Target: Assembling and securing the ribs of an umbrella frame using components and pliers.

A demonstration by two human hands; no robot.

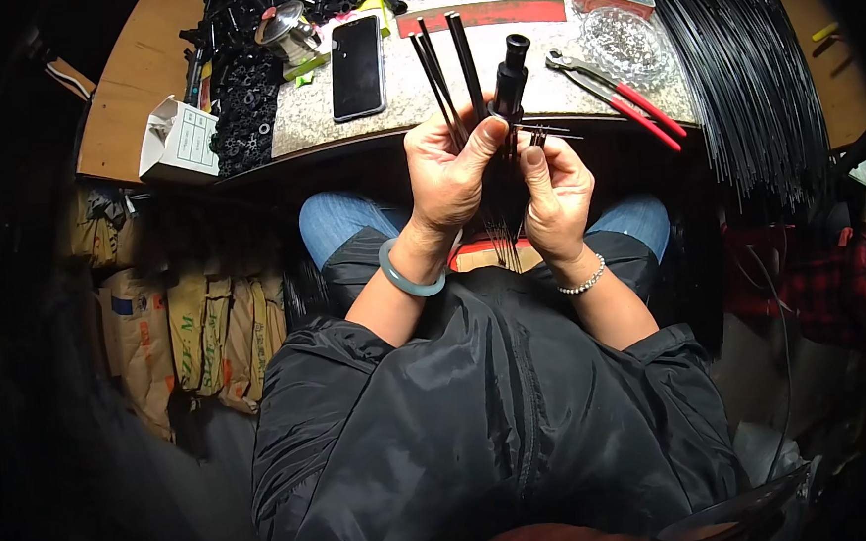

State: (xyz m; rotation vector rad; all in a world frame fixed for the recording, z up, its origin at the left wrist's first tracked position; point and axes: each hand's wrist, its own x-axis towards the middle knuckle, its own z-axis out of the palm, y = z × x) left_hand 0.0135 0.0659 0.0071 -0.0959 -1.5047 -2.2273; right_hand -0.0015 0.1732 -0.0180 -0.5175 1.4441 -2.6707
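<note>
My left hand [449, 170] is closed around a black stepped tube [510, 75], thumb pressed against its lower part. Several black ribs [465, 58], much like those of an umbrella frame, rise beside the tube out of the same grip. Close by on the right, my right hand [556, 199] pinches thin dark rods [538, 138] between thumb and fingers at the tube's base. Fine rod ends [504, 241] hang below, between the two hands. Fingers and rods hide the joint where the parts meet.
Red-handled pliers [631, 105] lie on the bench right of my hands, near a clear glass dish [626, 48]. Long black rods [739, 83] spill over the right edge. At left are a phone [357, 69], small black parts [245, 108] and a white box [179, 139].
</note>
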